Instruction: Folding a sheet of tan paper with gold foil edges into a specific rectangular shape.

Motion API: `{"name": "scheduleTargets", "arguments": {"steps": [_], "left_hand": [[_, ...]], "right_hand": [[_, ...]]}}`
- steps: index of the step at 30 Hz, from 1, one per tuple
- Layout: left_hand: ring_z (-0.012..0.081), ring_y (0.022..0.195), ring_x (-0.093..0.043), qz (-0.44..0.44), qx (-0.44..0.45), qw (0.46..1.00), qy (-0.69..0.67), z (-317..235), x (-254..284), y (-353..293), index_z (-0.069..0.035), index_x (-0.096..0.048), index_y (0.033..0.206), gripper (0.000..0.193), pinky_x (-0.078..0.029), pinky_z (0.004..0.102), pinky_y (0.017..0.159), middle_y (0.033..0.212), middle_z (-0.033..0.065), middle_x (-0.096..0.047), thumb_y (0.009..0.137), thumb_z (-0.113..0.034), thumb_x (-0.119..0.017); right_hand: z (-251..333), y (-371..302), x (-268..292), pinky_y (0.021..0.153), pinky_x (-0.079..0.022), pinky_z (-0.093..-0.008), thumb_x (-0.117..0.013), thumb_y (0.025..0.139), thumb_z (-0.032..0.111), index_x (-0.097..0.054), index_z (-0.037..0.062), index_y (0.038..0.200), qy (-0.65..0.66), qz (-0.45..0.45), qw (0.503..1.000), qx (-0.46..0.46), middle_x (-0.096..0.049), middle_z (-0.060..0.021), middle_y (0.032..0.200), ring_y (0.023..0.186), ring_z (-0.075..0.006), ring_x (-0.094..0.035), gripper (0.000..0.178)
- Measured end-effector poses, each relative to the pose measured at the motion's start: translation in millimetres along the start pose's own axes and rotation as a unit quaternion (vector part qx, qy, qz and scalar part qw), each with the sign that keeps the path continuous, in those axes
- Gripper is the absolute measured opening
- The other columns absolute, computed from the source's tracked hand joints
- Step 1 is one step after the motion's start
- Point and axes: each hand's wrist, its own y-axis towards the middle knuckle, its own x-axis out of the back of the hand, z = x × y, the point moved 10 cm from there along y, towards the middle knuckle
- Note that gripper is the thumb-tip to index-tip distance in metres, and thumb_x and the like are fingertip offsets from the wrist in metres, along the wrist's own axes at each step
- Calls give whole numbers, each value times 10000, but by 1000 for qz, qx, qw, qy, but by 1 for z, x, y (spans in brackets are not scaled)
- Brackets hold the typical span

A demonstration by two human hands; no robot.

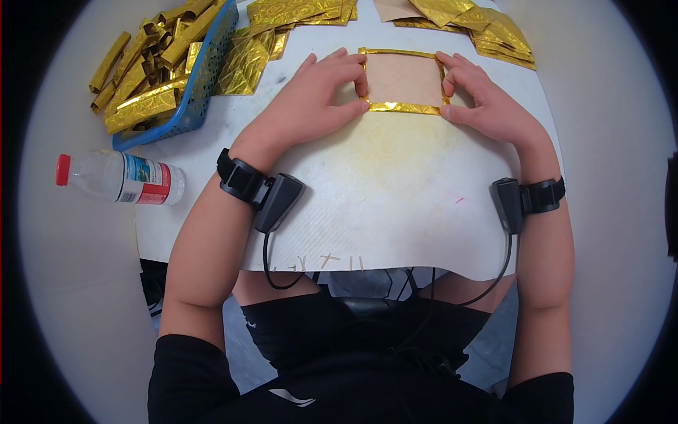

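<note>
A rectangular sheet of gold foil paper (405,79) lies on the white table with its plain tan side up. Narrow gold strips are folded over along its far and near edges, and its two sides show gold too. At its left side is my left hand (318,95), thumb at the near corner and curled fingers along the edge. My right hand (487,99) grips the opposite side the same way, with the thumb at the near right corner. Both hands hold the paper by its sides. Fingers partly cover the side edges.
A blue plastic basket (194,106) heaped with folded gold paper pieces stands at the far left. Nearer lies a plastic bottle with a red cap (120,178). Flat gold sheets (244,67) and a stack of gold paper (498,35) lie along the table's far side.
</note>
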Motion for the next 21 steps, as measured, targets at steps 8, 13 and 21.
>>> {"name": "scheduleTargets", "arguments": {"steps": [8, 13, 21], "left_hand": [[420, 1597, -329, 22, -2, 1000, 10, -7, -1, 0, -130, -681, 1072, 204, -132, 606, 1321, 1629, 196, -510, 939, -264, -759], [427, 1597, -325, 24, -4, 1000, 7, -7, -2, 2, -128, -693, 1090, 173, -139, 587, 1325, 1625, 192, -516, 980, -259, -723], [432, 1596, -326, 28, -1, 1000, 4, -7, -2, 2, -110, -662, 1057, 136, -142, 591, 1322, 1621, 198, -519, 1035, -244, -663]], "right_hand": [[-3, 0, -1, 1333, -177, -505, -801, 897, 231, -552, 102, 1049, 4, 14, 1000, -23, -325, -137, 1757, 1668, -365, -136, 319], [2, -1, 1, 1342, -129, -509, -806, 869, 266, -536, 120, 1017, 8, 8, 1000, -16, -338, -173, 1744, 1661, -393, -150, 341], [0, -1, -1, 1349, -40, -519, -815, 868, 315, -621, 148, 929, 12, 18, 1000, -11, -316, -207, 1745, 1667, -385, -128, 263]]}}
